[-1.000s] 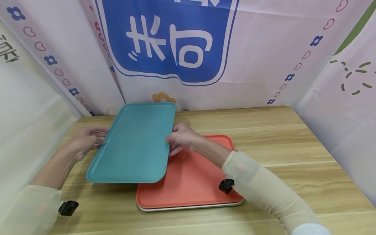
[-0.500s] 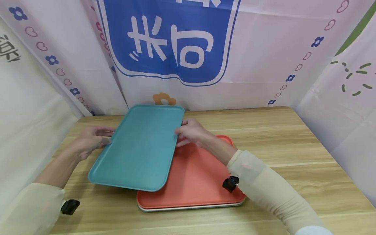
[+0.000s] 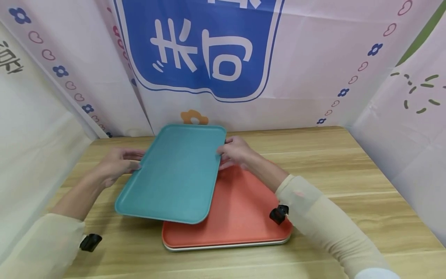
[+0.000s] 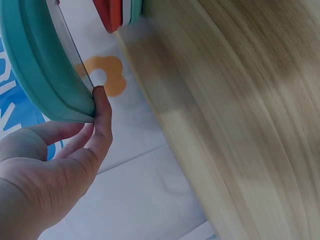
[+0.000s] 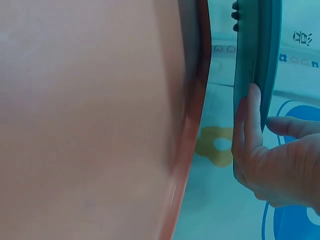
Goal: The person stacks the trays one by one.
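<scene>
A teal tray [image 3: 174,174] is held in the air between both hands, slightly tilted and overlapping the left part of a red tray [image 3: 247,209]. My left hand [image 3: 116,166] pinches its left edge, thumb at the rim and fingers underneath. On the opposite edge my right hand [image 3: 237,152] grips the rim the same way, its fingers against the underside in the right wrist view. The red tray lies on the table, stacked on a whitish tray [image 3: 226,246] of which only the front rim shows. In the left wrist view the left hand [image 4: 60,165] holds the teal tray's corner-side edge.
The stack rests on a wood-grain table [image 3: 320,174]. A printed cloth [image 3: 306,77] hangs along the back, close behind the teal tray, and light cloth walls stand at left and right. Each sleeve carries a small black device [image 3: 279,214] at the wrist.
Both hands have carried the teal tray to the right, further over the red tray. The red tray has stayed in place.
</scene>
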The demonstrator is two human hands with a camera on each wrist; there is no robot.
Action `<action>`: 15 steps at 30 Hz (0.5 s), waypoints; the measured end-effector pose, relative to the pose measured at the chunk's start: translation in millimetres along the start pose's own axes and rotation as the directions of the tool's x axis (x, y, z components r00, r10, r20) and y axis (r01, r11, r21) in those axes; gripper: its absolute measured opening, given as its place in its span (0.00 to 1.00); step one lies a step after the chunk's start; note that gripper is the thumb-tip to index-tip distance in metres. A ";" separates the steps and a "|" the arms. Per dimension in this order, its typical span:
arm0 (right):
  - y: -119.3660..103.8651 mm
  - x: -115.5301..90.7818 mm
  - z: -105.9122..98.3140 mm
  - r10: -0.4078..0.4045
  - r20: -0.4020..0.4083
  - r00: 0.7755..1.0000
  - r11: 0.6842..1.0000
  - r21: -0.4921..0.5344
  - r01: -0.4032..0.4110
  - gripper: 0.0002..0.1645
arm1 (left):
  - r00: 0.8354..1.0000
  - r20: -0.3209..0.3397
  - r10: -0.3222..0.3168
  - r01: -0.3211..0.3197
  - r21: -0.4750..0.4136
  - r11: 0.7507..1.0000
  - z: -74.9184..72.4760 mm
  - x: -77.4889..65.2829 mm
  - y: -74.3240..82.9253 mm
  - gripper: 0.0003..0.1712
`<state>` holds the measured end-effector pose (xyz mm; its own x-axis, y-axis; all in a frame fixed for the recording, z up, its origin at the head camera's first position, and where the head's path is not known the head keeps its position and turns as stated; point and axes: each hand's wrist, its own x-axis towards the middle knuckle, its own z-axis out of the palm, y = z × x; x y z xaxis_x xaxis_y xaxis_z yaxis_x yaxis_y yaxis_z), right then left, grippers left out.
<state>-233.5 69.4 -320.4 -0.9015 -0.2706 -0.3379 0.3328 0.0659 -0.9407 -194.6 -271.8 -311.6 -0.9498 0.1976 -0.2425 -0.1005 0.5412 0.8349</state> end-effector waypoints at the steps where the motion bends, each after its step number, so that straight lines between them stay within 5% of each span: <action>1: 0.0 0.9 -1.7 0.000 -0.007 1.000 1.000 0.005 0.000 0.25 | 1.000 0.004 0.003 -0.003 -0.005 1.000 0.8 0.6 0.1 0.30; 15: -3.8 9.3 -28.2 -0.009 -0.107 0.994 1.000 0.011 0.010 0.28 | 0.999 0.038 0.012 -0.012 0.003 1.000 10.5 7.5 7.5 0.29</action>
<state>-250.9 93.8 -320.9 -0.9289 -0.1665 -0.3308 0.3266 0.0528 -0.9437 -199.4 -257.7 -312.4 -0.9391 0.2347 -0.2509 -0.0881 0.5412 0.8362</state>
